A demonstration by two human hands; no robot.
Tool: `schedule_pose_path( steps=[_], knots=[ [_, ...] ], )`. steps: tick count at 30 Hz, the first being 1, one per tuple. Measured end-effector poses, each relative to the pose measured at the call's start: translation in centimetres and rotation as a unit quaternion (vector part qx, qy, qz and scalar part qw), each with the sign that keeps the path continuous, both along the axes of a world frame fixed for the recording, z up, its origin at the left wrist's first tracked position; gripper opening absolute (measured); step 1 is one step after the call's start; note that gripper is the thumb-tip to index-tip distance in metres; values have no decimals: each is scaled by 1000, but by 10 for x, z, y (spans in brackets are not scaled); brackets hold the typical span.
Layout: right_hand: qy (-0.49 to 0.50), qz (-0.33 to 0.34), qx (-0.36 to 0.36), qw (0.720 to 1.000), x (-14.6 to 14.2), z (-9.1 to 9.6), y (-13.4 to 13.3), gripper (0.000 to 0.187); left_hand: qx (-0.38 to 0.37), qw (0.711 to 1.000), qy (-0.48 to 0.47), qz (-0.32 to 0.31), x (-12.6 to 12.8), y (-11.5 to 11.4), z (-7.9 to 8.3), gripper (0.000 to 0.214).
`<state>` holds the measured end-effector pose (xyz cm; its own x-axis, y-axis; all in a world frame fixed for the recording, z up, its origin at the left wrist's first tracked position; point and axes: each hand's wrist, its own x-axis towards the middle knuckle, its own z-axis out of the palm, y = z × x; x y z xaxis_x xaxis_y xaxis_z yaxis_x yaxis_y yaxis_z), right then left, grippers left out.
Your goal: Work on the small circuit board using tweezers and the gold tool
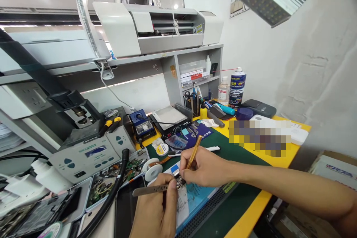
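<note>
A yellow table [251, 215] bears a green mat [237, 208], with a white machine [170, 45] on the shelf [195, 49] behind. A grey station [96, 156] stands on the left, and a spray can [237, 89] at the back right. On the mat lies a blue pad [199, 195], a white spool [153, 171] just beside it. Over the pad, the right hand [205, 165] pinches an upright, slightly tilted gold tool [193, 153] between thumb and fingers. The left hand [160, 206] pinches tweezers [150, 190], its thumb pressed on them. Both tools point at a small part [180, 183] on the pad, probably electronic; fingers half hide it, so contact is unclear.
</note>
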<state>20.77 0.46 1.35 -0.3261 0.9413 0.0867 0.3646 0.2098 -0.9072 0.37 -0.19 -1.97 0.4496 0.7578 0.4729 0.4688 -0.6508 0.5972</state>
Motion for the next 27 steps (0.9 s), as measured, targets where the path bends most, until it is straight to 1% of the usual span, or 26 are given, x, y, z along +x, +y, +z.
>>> schedule_pose_path(
  steps=[11, 19, 27],
  knots=[
    [-9, -10, -10, 1000, -1, -1, 0, 4, 23, 1000, 2, -10, -1, 2, 4, 32],
    [-2, -15, -28, 1000, -2, 1, 1, 5, 20, 1000, 1, -17, -1, 1, 5, 30],
    [-3, -10, -14, 1000, -1, 2, 0, 4, 2, 1000, 3, -9, -2, 2, 3, 34]
  ],
)
